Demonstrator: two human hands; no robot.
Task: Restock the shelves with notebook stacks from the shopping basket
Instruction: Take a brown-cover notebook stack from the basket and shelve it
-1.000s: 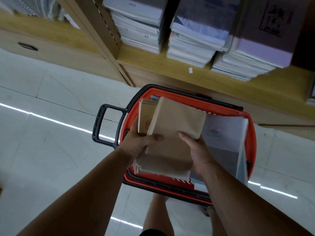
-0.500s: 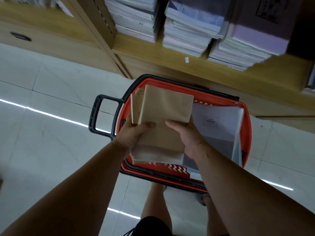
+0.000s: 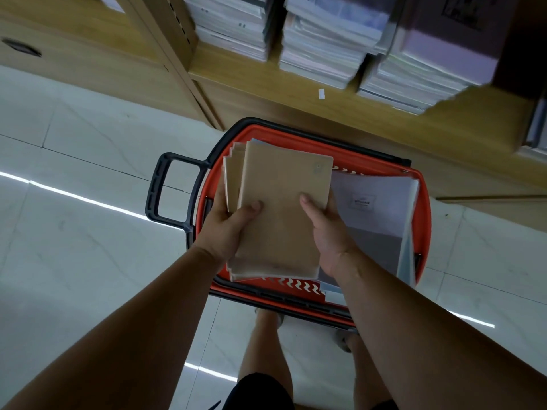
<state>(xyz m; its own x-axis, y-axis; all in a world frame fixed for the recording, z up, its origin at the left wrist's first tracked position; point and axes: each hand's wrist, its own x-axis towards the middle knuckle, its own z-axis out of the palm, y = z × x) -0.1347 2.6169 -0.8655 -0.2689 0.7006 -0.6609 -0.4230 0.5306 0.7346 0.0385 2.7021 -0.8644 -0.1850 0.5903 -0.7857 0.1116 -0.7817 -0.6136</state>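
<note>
small label (image 3: 361,202) on white notebook (image 3: 381,232), too blurred to read, no other legible text

Glossy pale floor tiles (image 3: 88,261) with thin grout lines reflect bright strips of light (image 3: 88,199). A light wooden shelf unit (image 3: 266,93) rises beyond them, with a dark oval recess (image 3: 20,48) in its left panel.

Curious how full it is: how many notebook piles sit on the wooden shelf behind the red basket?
3 on the light wooden shelf: left pile, middle pile, right pile. More may be hidden past the right edge.
</note>
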